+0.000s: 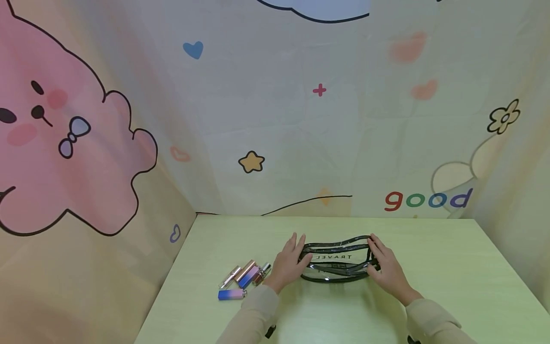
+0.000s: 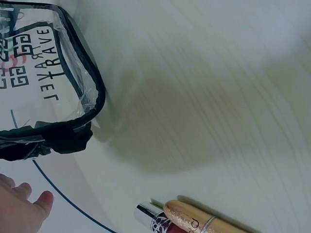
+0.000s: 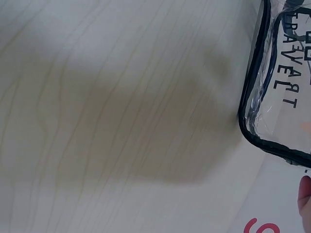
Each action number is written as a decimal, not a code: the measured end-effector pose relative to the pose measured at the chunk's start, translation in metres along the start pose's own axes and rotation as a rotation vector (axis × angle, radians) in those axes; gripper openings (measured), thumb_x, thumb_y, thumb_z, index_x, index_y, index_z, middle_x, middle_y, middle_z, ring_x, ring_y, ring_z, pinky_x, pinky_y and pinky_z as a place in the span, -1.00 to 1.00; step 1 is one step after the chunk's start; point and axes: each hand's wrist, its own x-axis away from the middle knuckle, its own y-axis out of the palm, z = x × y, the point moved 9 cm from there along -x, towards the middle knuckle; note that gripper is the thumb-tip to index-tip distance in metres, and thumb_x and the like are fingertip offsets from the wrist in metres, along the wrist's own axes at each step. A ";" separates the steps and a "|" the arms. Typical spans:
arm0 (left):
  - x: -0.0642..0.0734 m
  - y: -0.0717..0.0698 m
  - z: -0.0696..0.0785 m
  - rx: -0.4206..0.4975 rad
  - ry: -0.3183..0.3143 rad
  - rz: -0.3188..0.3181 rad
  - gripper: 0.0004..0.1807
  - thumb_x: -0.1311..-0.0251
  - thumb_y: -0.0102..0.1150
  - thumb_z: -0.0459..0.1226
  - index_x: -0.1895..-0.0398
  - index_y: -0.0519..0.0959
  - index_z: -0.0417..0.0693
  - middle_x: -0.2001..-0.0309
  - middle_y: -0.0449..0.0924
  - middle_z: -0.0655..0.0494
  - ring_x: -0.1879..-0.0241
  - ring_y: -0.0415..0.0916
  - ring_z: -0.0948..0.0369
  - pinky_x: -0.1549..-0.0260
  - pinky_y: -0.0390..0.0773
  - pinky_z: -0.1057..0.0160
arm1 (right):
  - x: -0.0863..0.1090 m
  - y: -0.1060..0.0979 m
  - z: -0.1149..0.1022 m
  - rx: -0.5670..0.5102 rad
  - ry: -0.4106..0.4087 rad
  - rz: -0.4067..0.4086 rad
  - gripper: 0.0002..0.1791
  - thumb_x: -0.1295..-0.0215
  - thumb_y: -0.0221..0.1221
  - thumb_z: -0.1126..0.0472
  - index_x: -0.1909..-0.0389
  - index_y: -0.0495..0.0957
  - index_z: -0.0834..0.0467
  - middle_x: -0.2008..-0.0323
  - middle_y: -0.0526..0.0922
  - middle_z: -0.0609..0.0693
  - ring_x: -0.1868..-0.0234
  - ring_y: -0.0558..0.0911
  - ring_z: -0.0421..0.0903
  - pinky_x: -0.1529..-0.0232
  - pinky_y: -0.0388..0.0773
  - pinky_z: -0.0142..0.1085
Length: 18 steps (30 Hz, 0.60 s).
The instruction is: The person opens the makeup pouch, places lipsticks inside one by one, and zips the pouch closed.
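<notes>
A clear plastic pouch (image 1: 339, 260) with black trim and TRAVEL lettering sits upright on the table between my two hands. My left hand (image 1: 290, 265) is at its left end, fingers fairly straight toward the back corner and thumb over the near side. At the right end my right hand (image 1: 388, 272) has its fingers stretched along the back corner, its thumb by the front trim. In the left wrist view the pouch (image 2: 48, 73) shows its see-through side, with a few fingers (image 2: 26, 208) just past its trim. The right wrist view catches its black-edged corner (image 3: 252, 131) near a fingertip.
Several lipstick tubes lie left of my left hand, among them a blue-pink one (image 1: 231, 294) and a rose-gold one (image 1: 245, 271). A gold tube (image 2: 204, 218) shows in the left wrist view. Behind the pale table (image 1: 455, 267) hangs a printed cloth (image 1: 283, 114).
</notes>
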 end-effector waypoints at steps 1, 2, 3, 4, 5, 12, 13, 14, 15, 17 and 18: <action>0.000 0.001 0.000 0.000 0.000 -0.002 -0.34 -0.27 -0.40 0.13 -0.37 -0.10 0.11 -0.39 -0.18 -0.02 -0.34 -0.07 -0.02 -0.12 0.18 -0.15 | 0.000 0.000 0.000 0.007 0.004 -0.001 -0.32 0.08 0.05 0.35 -0.19 0.21 0.38 -0.27 0.16 0.21 -0.07 0.29 0.17 0.12 0.31 0.03; 0.000 0.002 0.000 0.003 0.001 -0.002 -0.34 -0.27 -0.41 0.13 -0.37 -0.09 0.09 -0.39 -0.17 -0.03 -0.33 -0.07 -0.03 -0.12 0.18 -0.15 | 0.000 0.000 0.000 0.014 0.006 -0.001 -0.32 0.08 0.05 0.34 -0.19 0.21 0.38 -0.27 0.16 0.21 -0.07 0.30 0.17 0.13 0.32 0.03; -0.001 0.003 0.000 0.001 -0.002 -0.005 -0.34 -0.27 -0.43 0.13 -0.37 -0.11 0.10 -0.39 -0.18 -0.03 -0.33 -0.07 -0.03 -0.12 0.18 -0.15 | 0.001 0.000 0.000 0.023 0.008 -0.003 -0.32 0.08 0.05 0.34 -0.19 0.21 0.38 -0.27 0.16 0.21 -0.06 0.31 0.16 0.14 0.33 0.02; -0.001 0.003 0.000 0.005 -0.003 -0.006 -0.35 -0.28 -0.43 0.13 -0.37 -0.11 0.09 -0.39 -0.17 -0.03 -0.33 -0.06 -0.03 -0.12 0.18 -0.15 | 0.001 0.000 0.000 0.030 0.011 -0.002 -0.32 0.08 0.04 0.33 -0.19 0.22 0.38 -0.27 0.17 0.21 -0.04 0.32 0.16 0.17 0.35 0.01; -0.002 0.004 0.000 0.004 -0.006 -0.009 -0.35 -0.28 -0.44 0.12 -0.37 -0.13 0.09 -0.39 -0.18 -0.04 -0.33 -0.06 -0.03 -0.12 0.18 -0.15 | 0.001 -0.001 0.000 0.037 0.016 -0.003 -0.32 0.07 0.04 0.33 -0.19 0.21 0.37 -0.27 0.17 0.21 -0.05 0.32 0.16 0.16 0.36 0.02; -0.006 0.004 -0.001 0.005 -0.044 -0.020 -0.38 -0.32 -0.45 0.02 -0.38 -0.19 0.03 -0.39 -0.18 -0.01 -0.34 -0.08 -0.01 -0.14 0.16 -0.13 | 0.001 0.000 -0.003 0.083 0.050 -0.026 -0.28 0.08 0.04 0.28 -0.22 0.18 0.34 -0.29 0.13 0.18 -0.14 0.29 0.23 0.56 0.29 -0.36; -0.007 0.004 -0.001 0.011 -0.049 -0.019 -0.39 -0.32 -0.45 0.01 -0.38 -0.19 0.03 -0.39 -0.18 -0.01 -0.34 -0.08 -0.01 -0.14 0.16 -0.13 | 0.001 0.000 -0.003 0.086 0.054 -0.031 -0.28 0.09 0.04 0.27 -0.22 0.17 0.35 -0.29 0.13 0.19 -0.13 0.29 0.23 0.60 0.22 -0.40; -0.008 0.004 -0.001 0.014 -0.053 -0.022 -0.39 -0.32 -0.45 0.00 -0.38 -0.19 0.02 -0.39 -0.18 -0.01 -0.34 -0.09 -0.01 -0.14 0.15 -0.14 | 0.001 0.001 -0.003 0.090 0.056 -0.032 -0.27 0.09 0.04 0.27 -0.22 0.17 0.35 -0.28 0.13 0.20 -0.14 0.30 0.23 0.60 0.21 -0.41; -0.008 0.004 -0.001 0.017 -0.059 -0.024 -0.39 -0.32 -0.45 -0.01 -0.38 -0.19 0.02 -0.39 -0.18 -0.01 -0.34 -0.09 0.00 -0.14 0.14 -0.14 | 0.001 0.001 -0.003 0.095 0.059 -0.035 -0.27 0.09 0.04 0.27 -0.22 0.17 0.35 -0.28 0.13 0.21 -0.14 0.30 0.22 0.59 0.23 -0.41; -0.010 0.004 -0.001 0.027 -0.066 -0.026 -0.38 -0.32 -0.44 -0.01 -0.38 -0.20 0.01 -0.39 -0.18 -0.01 -0.34 -0.10 -0.01 -0.15 0.13 -0.15 | 0.000 0.002 -0.003 0.099 0.066 -0.042 -0.26 0.10 0.04 0.26 -0.22 0.17 0.36 -0.27 0.13 0.23 -0.14 0.30 0.22 0.58 0.27 -0.37; -0.011 0.004 -0.001 0.027 -0.069 -0.027 -0.38 -0.32 -0.45 0.00 -0.38 -0.20 0.01 -0.39 -0.19 -0.01 -0.35 -0.10 0.00 -0.15 0.12 -0.15 | 0.000 0.002 -0.003 0.100 0.067 -0.044 -0.26 0.10 0.04 0.26 -0.22 0.17 0.37 -0.27 0.13 0.23 -0.14 0.30 0.23 0.56 0.30 -0.35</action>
